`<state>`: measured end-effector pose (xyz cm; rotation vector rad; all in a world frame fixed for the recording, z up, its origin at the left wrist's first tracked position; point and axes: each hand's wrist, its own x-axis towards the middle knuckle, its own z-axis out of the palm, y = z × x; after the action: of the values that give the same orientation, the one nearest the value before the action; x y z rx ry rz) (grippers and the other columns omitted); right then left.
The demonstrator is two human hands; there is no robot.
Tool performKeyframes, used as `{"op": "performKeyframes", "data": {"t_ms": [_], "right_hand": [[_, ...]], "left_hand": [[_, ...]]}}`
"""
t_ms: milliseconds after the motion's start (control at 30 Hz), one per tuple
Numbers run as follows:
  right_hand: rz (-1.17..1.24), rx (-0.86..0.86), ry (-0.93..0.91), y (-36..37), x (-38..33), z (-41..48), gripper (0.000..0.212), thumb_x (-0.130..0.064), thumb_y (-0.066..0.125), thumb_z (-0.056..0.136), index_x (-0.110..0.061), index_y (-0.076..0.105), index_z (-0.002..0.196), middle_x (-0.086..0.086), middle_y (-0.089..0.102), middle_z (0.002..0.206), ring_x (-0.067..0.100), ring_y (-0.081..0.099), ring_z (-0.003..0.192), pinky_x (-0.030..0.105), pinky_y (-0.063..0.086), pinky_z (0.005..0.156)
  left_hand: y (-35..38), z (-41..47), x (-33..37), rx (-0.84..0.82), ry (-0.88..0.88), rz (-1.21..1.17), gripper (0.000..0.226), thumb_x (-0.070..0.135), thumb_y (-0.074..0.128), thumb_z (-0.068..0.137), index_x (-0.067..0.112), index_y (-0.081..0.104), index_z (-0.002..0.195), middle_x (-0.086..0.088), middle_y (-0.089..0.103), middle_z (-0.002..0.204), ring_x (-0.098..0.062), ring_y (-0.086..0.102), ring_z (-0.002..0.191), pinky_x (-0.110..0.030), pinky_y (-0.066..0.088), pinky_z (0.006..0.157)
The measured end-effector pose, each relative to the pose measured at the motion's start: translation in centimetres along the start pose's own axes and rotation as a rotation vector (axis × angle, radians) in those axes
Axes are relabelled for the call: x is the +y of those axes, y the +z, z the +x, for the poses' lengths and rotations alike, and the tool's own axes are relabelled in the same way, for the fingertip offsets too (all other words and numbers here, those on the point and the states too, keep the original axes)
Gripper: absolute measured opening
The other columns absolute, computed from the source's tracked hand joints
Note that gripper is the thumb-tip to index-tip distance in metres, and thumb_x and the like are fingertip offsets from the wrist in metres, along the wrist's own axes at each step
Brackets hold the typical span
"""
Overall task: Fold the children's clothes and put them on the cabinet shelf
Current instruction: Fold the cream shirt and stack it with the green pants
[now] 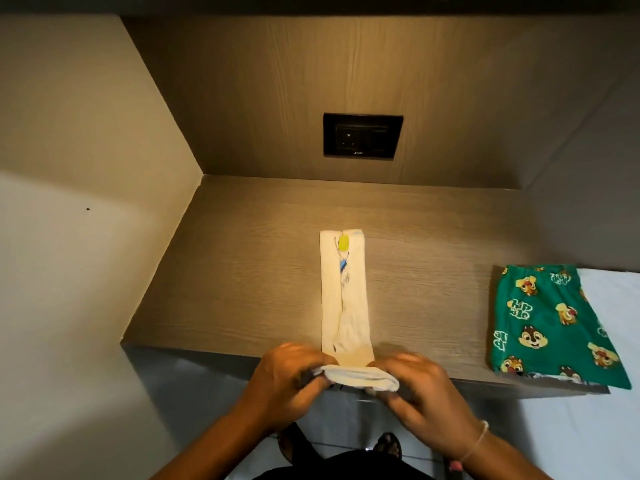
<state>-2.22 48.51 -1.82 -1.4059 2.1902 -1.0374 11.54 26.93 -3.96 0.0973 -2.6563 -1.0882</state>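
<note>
Lengthwise, the cream garment (pixel 343 296) points away; both hands' fingers (pixel 294 355) grasp its near end

We see a folded shirt (pixel 344 296) lying as a long strip on the middle of the cabinet shelf (pixel 242 271), its near end rolled at the front edge between our left hand (pixel 291 372) and right hand (pixel 420 386). Shorts (pixel 550 327) lie on the shelf's right end. A wall socket (pixel 362 135) sits on the back panel behind.
</note>
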Motion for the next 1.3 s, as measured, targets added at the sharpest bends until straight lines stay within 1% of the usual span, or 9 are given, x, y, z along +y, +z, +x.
{"op": "performKeyframes", "data": {"t_ms": [167, 367, 633, 733, 833, 967, 1100, 1233, 1300], "right_hand": [[0.134, 0.040, 0.110, -3.5, -3.0, 2.7, 0.021, -0.048, 0.064, 0.088, -0.034, 0.057, 0.101, -0.010, 0.068, 0.082, 0.015, 0.064, 0.065, 0.039, 0.052, 0.057], [-0.155, 0.095, 0.165, -5.6, -2.0, 11.3, 0.018, -0.044, 0.066, 0.084, -0.031, 0.066, 0.097, -0.010, 0.067, 0.080, 0.011, 0.060, 0.073, 0.033, 0.049, 0.062], [-0.290, 0.081, 0.366, -3.0, 4.0, 18.1, 0.031, -0.045, 0.070, 0.082, -0.030, 0.061, 0.108, 0.005, 0.071, 0.098, 0.030, 0.064, 0.096, 0.030, 0.038, 0.066], [-0.342, 0.142, 0.350, -1.8, 4.5, 18.6, 0.036, -0.043, 0.068, 0.084, -0.031, 0.057, 0.117, 0.002, 0.069, 0.110, 0.027, 0.061, 0.106, 0.033, 0.045, 0.075], [-0.370, 0.189, 0.300, -1.3, 4.6, 17.6, 0.051, -0.044, 0.056, 0.091, -0.025, 0.044, 0.137, 0.003, 0.057, 0.133, 0.026, 0.049, 0.124, 0.041, 0.043, 0.099], [-0.504, -0.063, 0.143, 0.0, 5.8, 14.3, 0.064, -0.051, 0.025, 0.096, -0.024, 0.013, 0.154, 0.000, 0.013, 0.163, 0.025, 0.009, 0.150, 0.050, 0.010, 0.118], [-0.596, -0.249, 0.161, 1.6, 7.3, 13.4, 0.064, -0.050, 0.015, 0.100, -0.027, -0.014, 0.153, -0.005, -0.022, 0.159, 0.021, -0.018, 0.148, 0.050, -0.012, 0.119], [-0.596, -0.306, 0.170, 0.7, 6.7, 14.2, 0.067, -0.052, 0.019, 0.100, -0.027, -0.013, 0.153, -0.004, -0.019, 0.161, 0.023, -0.013, 0.149, 0.051, -0.009, 0.119], [-0.527, -0.191, 0.228, 0.6, 6.2, 13.4, 0.070, -0.051, 0.028, 0.099, -0.024, -0.003, 0.155, 0.000, -0.004, 0.164, 0.024, 0.002, 0.150, 0.050, 0.002, 0.120]], "left_hand": [[-3.0, 2.9, 2.3, -0.060, -0.216, -0.295, 0.019, 0.046, 0.058, 0.090, 0.029, 0.063, 0.098, 0.015, 0.069, 0.087, -0.010, 0.068, 0.076, -0.025, 0.055, 0.061], [-4.6, 10.5, -0.9, -0.074, -0.377, -0.017, 0.024, 0.048, 0.049, 0.090, 0.035, 0.055, 0.070, 0.005, 0.061, 0.064, -0.019, 0.061, 0.064, -0.035, 0.046, 0.058], [-2.8, 16.7, -6.1, -0.250, -0.596, 0.381, 0.038, 0.055, 0.047, 0.091, 0.021, 0.062, 0.081, -0.004, 0.069, 0.085, -0.024, 0.062, 0.078, -0.039, 0.055, 0.074], [-2.1, 16.5, -6.4, -0.169, -0.582, 0.498, 0.035, 0.055, 0.046, 0.092, 0.025, 0.062, 0.101, -0.007, 0.064, 0.112, -0.025, 0.058, 0.097, -0.040, 0.051, 0.084], [-1.2, 14.1, -6.8, -0.097, -0.442, 0.508, 0.077, 0.069, 0.040, 0.087, 0.024, 0.029, 0.148, -0.007, 0.029, 0.156, -0.029, 0.028, 0.141, -0.049, 0.027, 0.112], [0.3, 10.6, -7.7, -0.242, -0.163, 0.548, 0.097, 0.083, 0.019, 0.082, 0.024, -0.010, 0.153, 0.002, -0.019, 0.159, -0.018, -0.020, 0.147, -0.047, -0.008, 0.118], [1.1, 10.4, -8.7, -0.341, -0.180, 0.598, 0.093, 0.084, 0.013, 0.083, 0.028, -0.023, 0.148, 0.002, -0.025, 0.158, -0.019, -0.025, 0.145, -0.044, -0.020, 0.114], [0.4, 11.0, -8.7, -0.358, -0.173, 0.611, 0.097, 0.085, 0.015, 0.081, 0.027, -0.018, 0.152, 0.002, -0.023, 0.159, -0.021, -0.021, 0.147, -0.046, -0.020, 0.114], [0.7, 10.5, -8.1, -0.258, -0.246, 0.537, 0.096, 0.082, 0.021, 0.083, 0.025, -0.008, 0.154, 0.002, -0.011, 0.163, -0.022, -0.009, 0.150, -0.047, -0.008, 0.117]]}}
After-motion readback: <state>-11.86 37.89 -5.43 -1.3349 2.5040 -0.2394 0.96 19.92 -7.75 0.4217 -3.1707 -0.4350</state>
